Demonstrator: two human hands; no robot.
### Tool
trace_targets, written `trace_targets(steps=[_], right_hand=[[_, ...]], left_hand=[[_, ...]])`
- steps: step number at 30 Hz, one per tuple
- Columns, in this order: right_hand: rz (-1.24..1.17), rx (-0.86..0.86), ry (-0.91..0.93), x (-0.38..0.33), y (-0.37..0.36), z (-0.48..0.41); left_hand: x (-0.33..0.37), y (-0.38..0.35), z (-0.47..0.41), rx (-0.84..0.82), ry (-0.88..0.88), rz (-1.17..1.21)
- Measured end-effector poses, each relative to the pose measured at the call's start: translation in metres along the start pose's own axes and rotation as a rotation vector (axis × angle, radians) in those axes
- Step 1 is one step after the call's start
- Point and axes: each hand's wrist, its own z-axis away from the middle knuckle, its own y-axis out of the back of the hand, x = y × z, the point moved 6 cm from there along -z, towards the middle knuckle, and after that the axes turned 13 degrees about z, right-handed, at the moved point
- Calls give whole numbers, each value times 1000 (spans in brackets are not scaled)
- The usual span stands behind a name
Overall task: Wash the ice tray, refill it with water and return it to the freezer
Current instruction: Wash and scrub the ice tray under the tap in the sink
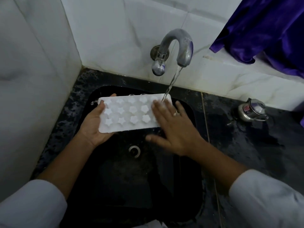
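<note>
A white ice tray (130, 112) with star and flower shaped bumps is held over the black sink (187, 112), its moulded side facing up. My left hand (93, 125) grips its left end from below, thumb on top. My right hand (174, 129) lies flat with straight fingers on the tray's right end. Water runs from the curved metal tap (179, 45) and lands on the tray's far right corner, by my right fingertips.
The sink drain (134, 151) lies below the tray. A small metal kettle (252, 110) stands on the wet dark counter (246, 145) to the right. A purple cloth (266, 28) hangs at the upper right. White tiled walls close the left and back.
</note>
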Motion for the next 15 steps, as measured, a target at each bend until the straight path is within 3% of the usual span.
trace_targets(steps=[3, 8, 13, 15], right_hand=[[-36, 6, -86, 16, 5, -16], [1, 17, 47, -15, 0, 20], [-71, 31, -137, 19, 1, -7], [-75, 30, -94, 7, -1, -1]], left_hand=[[-1, -3, 2, -13, -20, -12], [18, 6, 4, 10, -41, 47], [9, 7, 9, 0, -35, 36], [13, 9, 10, 3, -56, 49]])
